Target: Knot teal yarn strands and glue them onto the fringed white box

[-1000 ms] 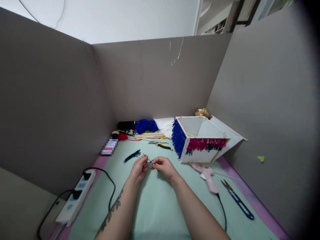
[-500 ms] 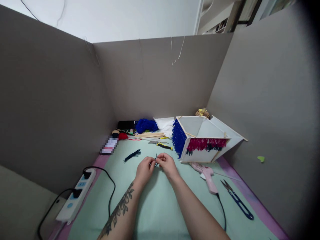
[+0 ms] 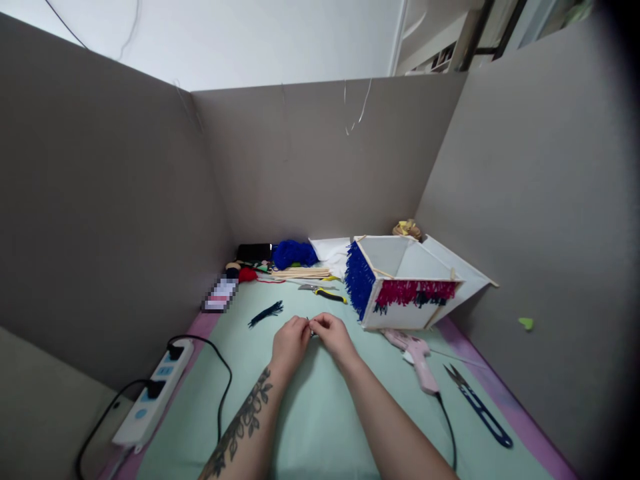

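Observation:
My left hand [image 3: 289, 344] and my right hand [image 3: 334, 337] meet over the middle of the table, fingertips pinched together. Between them is a small piece of dark yarn [image 3: 313, 334], mostly hidden by the fingers. A bundle of cut dark yarn strands [image 3: 265, 313] lies to the left of my left hand. Beyond my right hand stands a white box-like model [image 3: 400, 315] with wooden edge strips. Blue yarn fringe [image 3: 360, 283] covers one side, and a red fringe [image 3: 411, 293] with some dark strands runs along the upper part of its front.
A pink glue gun [image 3: 417, 359] and thread snips [image 3: 479, 408] lie at the right. Yellow-black pliers [image 3: 327, 294], wooden sticks [image 3: 303, 273] and blue yarn [image 3: 294, 254] are at the back. On the left are a phone [image 3: 220, 295] and a power strip [image 3: 155, 395] with black cables.
My fingertips have drawn closer together, and less of the dark yarn shows between them. The whole view has shifted slightly; the other things keep their places on the table.

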{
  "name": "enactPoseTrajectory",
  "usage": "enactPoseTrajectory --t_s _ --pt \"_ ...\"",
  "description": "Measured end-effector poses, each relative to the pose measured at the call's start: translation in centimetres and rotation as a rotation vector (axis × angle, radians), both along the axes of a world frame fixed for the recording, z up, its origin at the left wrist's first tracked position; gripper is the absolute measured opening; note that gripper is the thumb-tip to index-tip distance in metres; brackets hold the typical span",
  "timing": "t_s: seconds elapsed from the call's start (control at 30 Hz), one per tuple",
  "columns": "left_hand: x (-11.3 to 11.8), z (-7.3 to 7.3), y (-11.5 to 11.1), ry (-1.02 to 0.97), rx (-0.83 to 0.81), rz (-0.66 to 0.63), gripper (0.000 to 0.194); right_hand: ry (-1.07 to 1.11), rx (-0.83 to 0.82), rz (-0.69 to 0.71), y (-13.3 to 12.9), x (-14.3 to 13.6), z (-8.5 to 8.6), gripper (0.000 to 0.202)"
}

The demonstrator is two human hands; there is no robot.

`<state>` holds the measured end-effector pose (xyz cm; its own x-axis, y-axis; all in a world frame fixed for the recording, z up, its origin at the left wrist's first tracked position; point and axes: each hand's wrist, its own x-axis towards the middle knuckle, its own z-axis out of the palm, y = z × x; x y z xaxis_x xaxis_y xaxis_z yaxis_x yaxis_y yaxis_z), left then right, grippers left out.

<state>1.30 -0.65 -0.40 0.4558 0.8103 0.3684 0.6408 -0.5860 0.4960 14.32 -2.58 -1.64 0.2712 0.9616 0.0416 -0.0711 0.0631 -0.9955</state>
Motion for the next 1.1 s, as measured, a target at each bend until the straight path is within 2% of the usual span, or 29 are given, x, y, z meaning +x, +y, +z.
enactPoseTrajectory --t_s 0.13,0.27,0.37,0.53,0.67,0.9,1.0,1.1 --pt "0.6 -0.4 0.3 -0.217 -0.12 -0.004 0.012 0.089 -0.062 0.019 0.1 0.0 -0.2 0.027" --pt "0.9 -1.1 1.2 -0.547 -0.446 -0.041 0.007 0.145 -0.053 0.068 0.0 0.1 0.1 0.028" --pt "0.8 -1.0 1.5 -0.753 -0.639 -0.049 0.012 0.135 -0.06 0.107 -0.2 0.4 0.7 0.027" --pt "0.3 -0.2 1.4 -0.87 -0.867 -0.019 0.02 0.066 -0.072 0.188 -0.6 0.5 1.2 0.023" --pt "0.2 -0.2 1.4 -0.873 -0.887 -0.026 0.021 -0.007 -0.055 0.158 -0.7 0.4 0.9 0.014" --pt "0.4 -0.2 1.3 -0.864 -0.838 -0.122 0.028 -0.242 0.066 -0.067 0.0 0.6 -0.1 0.005" --pt "0.6 -0.4 1.2 -0.856 -0.785 -0.182 0.031 -0.438 0.121 -0.136 0.0 0.5 -0.1 0.01" --pt "0.7 -0.5 1.2 -0.844 -0.748 -0.171 0.033 -0.645 0.176 -0.181 -0.3 0.3 0.1 0.011"
